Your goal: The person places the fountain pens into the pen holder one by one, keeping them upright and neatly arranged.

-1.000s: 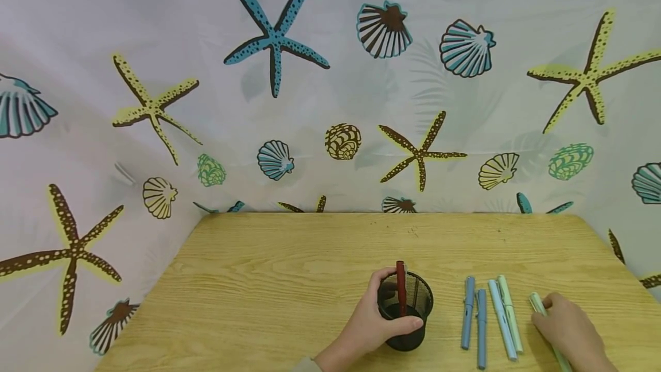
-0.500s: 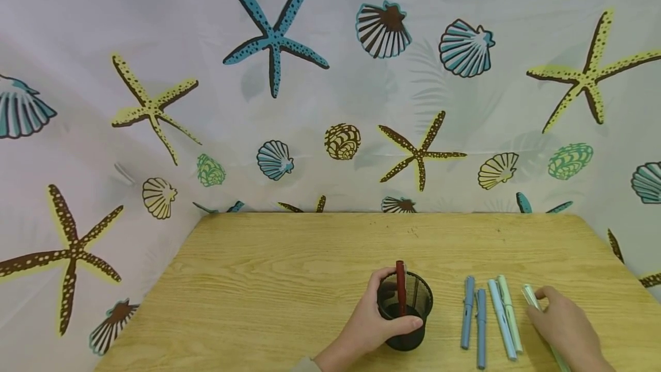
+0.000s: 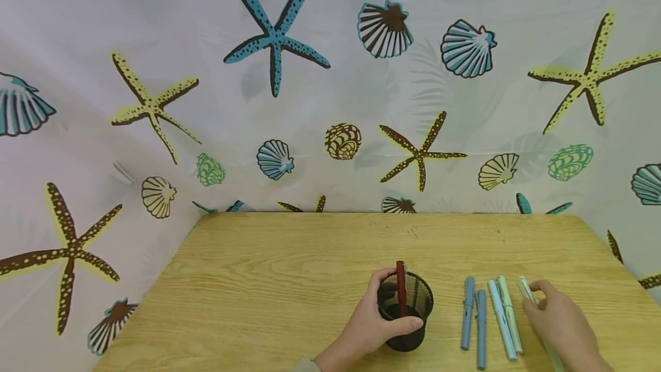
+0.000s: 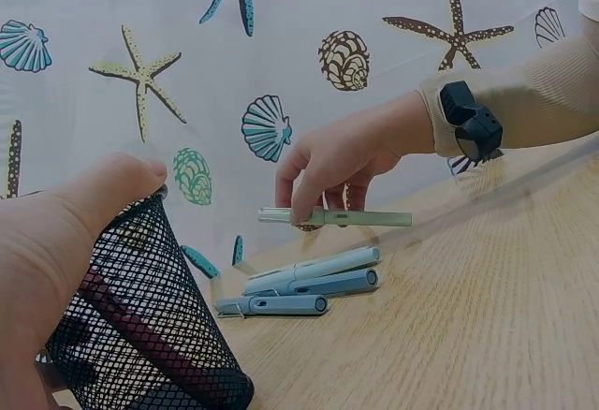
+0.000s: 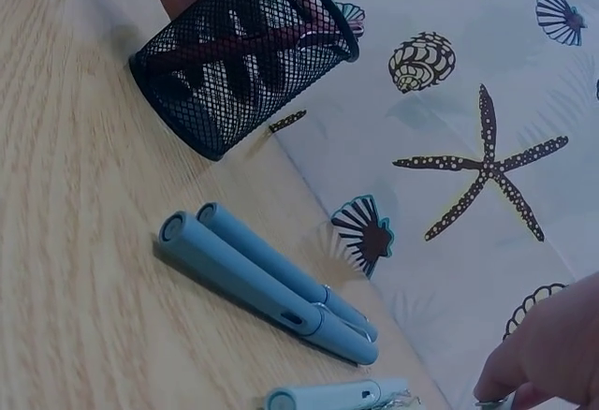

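My left hand (image 3: pixel 361 326) grips a black mesh pen cup (image 3: pixel 424 297), its thumb across the near side of the rim. Inside the cup a dark red pen (image 3: pixel 401 286) stands leaning, its top above the rim. Farther right, my right hand (image 3: pixel 563 323) pinches a pale green pen (image 4: pixel 374 218) between thumb and fingers. The left wrist view shows that pen nearly level, with the fingers coming down on it from above. Just left of this hand lie two blue pens (image 3: pixel 481 326), a light blue pen (image 3: pixel 502 320) and another pale green pen (image 3: pixel 510 312).
The wood-grain table (image 3: pixel 268 280) ends at the back and sides against a hanging cloth (image 3: pixel 320 85) printed with starfish and shells. A dark wrist camera (image 4: pixel 473 120) is strapped on the right forearm. The lying pens sit between the cup and the right hand.
My right hand has shifted a little left and away from me, bringing the pale green pen closer to the lying pens. The left hand and cup have stayed still.
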Demonstrator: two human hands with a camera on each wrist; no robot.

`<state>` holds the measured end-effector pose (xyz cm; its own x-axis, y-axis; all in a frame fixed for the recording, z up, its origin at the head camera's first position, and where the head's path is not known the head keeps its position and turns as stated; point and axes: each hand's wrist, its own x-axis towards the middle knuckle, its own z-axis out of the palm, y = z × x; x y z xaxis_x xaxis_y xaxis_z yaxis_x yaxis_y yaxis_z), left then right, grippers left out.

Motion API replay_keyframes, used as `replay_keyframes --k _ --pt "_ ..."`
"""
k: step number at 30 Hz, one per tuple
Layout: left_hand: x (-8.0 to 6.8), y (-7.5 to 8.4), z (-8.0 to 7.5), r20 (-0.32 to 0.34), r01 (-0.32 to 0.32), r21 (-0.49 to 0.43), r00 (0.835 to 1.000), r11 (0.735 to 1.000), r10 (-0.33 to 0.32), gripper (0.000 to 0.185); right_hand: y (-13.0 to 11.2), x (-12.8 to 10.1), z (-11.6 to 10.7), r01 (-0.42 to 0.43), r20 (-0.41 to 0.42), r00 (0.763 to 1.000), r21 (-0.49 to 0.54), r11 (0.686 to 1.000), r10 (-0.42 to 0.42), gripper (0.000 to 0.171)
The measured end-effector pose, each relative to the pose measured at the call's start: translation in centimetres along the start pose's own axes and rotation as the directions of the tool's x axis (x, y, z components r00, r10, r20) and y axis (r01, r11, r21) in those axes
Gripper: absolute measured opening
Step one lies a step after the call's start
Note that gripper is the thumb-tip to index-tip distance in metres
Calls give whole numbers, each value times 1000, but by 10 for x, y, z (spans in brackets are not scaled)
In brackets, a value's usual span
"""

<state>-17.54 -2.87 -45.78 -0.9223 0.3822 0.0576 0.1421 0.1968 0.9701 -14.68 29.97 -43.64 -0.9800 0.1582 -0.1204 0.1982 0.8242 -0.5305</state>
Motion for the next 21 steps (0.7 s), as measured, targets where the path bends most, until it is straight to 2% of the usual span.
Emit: replay_keyframes --k 7,13,21 --pt "0 -1 0 -1 11 -2 1000 1000 -11 75 -11 -3 -1 34 -25 999 44 998 -33 49" --pt "0 -1 -1 1 12 1 1000 1000 -12 75 -23 -8 -1 49 -47 998 43 998 -47 47" --pt "-1 -1 -1 2 23 -7 1000 1000 -23 75 -33 -11 -3 62 -24 998 94 994 -60 50"
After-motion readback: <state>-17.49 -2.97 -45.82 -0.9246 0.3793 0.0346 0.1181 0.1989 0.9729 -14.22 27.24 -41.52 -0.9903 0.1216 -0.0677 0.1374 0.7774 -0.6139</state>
